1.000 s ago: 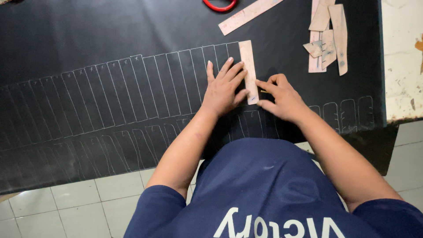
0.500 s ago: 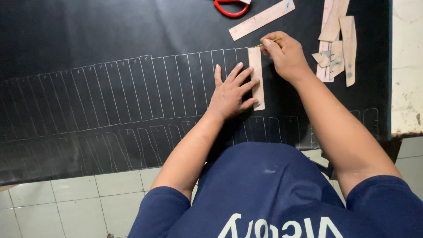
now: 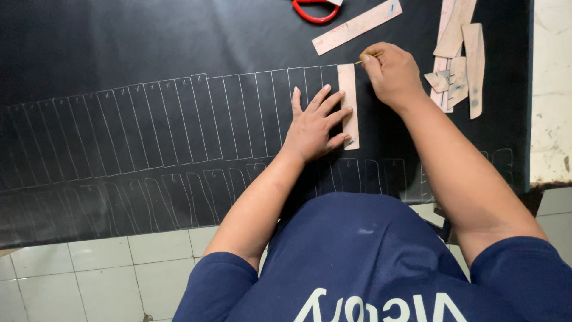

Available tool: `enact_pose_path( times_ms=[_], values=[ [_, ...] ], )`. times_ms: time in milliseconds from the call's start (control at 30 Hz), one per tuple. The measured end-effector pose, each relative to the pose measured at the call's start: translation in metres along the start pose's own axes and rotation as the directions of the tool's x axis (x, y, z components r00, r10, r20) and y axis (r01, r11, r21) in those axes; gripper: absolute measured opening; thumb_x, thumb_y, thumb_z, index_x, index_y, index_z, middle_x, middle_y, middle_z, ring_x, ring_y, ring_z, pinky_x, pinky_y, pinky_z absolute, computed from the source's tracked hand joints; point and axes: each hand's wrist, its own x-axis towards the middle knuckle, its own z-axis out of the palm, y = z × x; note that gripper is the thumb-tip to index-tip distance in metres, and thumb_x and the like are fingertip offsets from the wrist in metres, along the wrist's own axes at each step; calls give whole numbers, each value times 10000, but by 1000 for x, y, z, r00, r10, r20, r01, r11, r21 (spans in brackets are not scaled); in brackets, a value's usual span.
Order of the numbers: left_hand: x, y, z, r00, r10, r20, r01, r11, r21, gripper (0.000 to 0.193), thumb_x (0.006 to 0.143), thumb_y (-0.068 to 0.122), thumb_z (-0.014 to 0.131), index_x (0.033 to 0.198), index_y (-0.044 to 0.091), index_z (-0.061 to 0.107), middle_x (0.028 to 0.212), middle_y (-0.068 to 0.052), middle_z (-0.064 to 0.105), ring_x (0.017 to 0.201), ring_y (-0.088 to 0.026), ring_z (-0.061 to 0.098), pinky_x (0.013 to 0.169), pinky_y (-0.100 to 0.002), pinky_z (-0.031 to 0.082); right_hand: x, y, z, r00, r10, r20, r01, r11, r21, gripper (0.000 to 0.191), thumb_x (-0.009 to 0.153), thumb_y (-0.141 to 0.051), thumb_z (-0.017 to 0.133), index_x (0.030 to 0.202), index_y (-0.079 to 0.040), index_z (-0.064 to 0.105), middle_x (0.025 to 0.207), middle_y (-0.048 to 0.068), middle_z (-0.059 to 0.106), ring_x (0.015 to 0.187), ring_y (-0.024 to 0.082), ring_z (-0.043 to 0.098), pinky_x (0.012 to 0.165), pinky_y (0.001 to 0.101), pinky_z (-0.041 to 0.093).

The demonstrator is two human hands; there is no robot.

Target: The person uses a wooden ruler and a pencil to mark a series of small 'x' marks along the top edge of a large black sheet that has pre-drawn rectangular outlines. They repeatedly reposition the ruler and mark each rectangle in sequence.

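A large black sheet (image 3: 149, 53) lies flat, covered with rows of traced white strip outlines. My left hand (image 3: 314, 124) presses flat with spread fingers on a tan cardboard strip template (image 3: 348, 101) standing upright on the sheet. My right hand (image 3: 390, 71) is at the template's top right corner, closed on a thin yellow marking pencil (image 3: 368, 58) whose tip touches the sheet beside the template.
Red-handled scissors (image 3: 314, 11) lie at the top edge. A long tan strip (image 3: 357, 27) lies slanted beside them. Several more tan strips and scraps (image 3: 462, 59) are piled at the right. A worn white surface (image 3: 551, 89) borders the sheet's right edge; pale floor tiles (image 3: 101, 268) below.
My right hand moved from the template's lower right side up to its top corner with the pencil. My left hand stayed pressing the template.
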Motion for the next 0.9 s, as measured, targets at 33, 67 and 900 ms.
enact_pose_path(
  times_ms=[33,67,900],
  values=[
    [0,0,0,1000,0,1,0,1000,-5,580,829,574,740,1334,302,649,1539,10,476,1498,-252,339,1168,-775,95,-2,0,0,1000,-1,2,1,1000,8,159,1081,-164,632,1085,-37,727,1010,127,738,933,300,723,829,385,557],
    [0,-1,-1,1000,1,2,-1,1000,-8,580,830,572,740,1335,302,648,1541,10,475,1499,-252,339,1169,-774,95,-4,-1,-1,1000,-3,3,3,1000,17,158,1078,-166,634,1084,-42,730,1020,130,737,936,304,725,828,387,559],
    [-7,6,6,999,14,-35,-14,1000,9,572,821,516,777,1329,281,663,1533,10,483,1493,-249,345,1164,-786,105,-160,-57,-28,972,100,212,-108,994,23,164,1002,-156,634,1075,-49,733,1029,106,728,926,281,715,812,356,557]
  ],
)
